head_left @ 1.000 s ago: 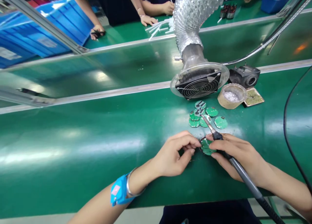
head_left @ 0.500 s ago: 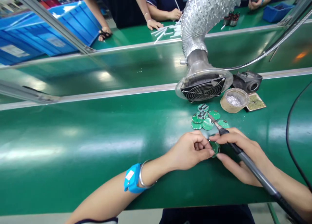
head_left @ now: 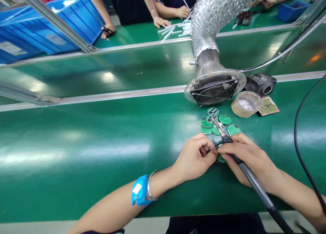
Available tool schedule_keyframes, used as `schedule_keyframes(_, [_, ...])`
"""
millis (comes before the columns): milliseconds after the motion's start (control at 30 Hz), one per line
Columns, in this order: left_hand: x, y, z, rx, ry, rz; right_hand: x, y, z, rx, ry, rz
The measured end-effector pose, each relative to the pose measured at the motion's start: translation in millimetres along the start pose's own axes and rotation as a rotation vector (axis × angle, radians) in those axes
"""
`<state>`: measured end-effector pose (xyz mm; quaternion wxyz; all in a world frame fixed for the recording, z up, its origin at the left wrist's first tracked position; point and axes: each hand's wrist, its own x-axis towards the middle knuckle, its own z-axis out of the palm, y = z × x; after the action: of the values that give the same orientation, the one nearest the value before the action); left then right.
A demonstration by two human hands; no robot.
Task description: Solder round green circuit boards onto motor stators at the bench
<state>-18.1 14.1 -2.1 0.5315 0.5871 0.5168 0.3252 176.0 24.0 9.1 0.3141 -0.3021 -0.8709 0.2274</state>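
My left hand [head_left: 197, 156], with a blue strap [head_left: 140, 190] and a metal bangle at its wrist, pinches the edge of a round green circuit board [head_left: 221, 158]. Across from it, my right hand [head_left: 251, 161] holds a soldering iron [head_left: 244, 167], whose tip points up and left over the loose boards. The right fingertips also reach the held board, and fingers of both hands hide much of it. Several more round circuit boards [head_left: 213, 120] lie loosely piled just beyond my hands.
A fan-fronted fume extractor [head_left: 215, 91] hangs from a silver duct [head_left: 206, 30] behind the boards. Right of it stand a solder-filled cup [head_left: 246, 105], a flat sponge tray [head_left: 268, 106] and a dark iron holder [head_left: 262, 84]. Blue bins [head_left: 63, 30] and co-workers' hands are across the bench.
The right hand and soldering iron have shifted slightly left, the fingers closing further over the held board. The left hand has moved a little left with the board.
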Motion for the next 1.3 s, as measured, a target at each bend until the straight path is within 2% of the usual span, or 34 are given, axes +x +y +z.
schedule_keyframes(133, [2.8,0.1,3.4,0.051,0.022,0.009,-2.4,-6.2,-10.9,-0.046,0.092,0.001])
schedule_keyframes(400, [3.4,-1.0,4.7,0.108,0.046,0.045,-20.6,-34.8,-42.3,-0.088,0.106,0.117])
schedule_keyframes(700, [3.4,1.6,7.2,0.232,0.081,0.145,-25.6,-44.7,-36.8,-0.131,0.097,0.17])
schedule_keyframes(867, [2.6,2.0,8.3,0.279,0.104,0.2,-25.7,-39.5,-37.2,-0.155,0.098,0.072])
schedule_keyframes(1033, [2.7,2.0,9.9,0.3,0.113,0.217,-27.6,-39.0,-37.0,-0.186,0.092,0.038])
schedule_keyframes(1300, [2.7,3.4,11.8,0.363,0.143,0.262,-28.5,-42.3,-34.0,-0.206,0.078,0.08])
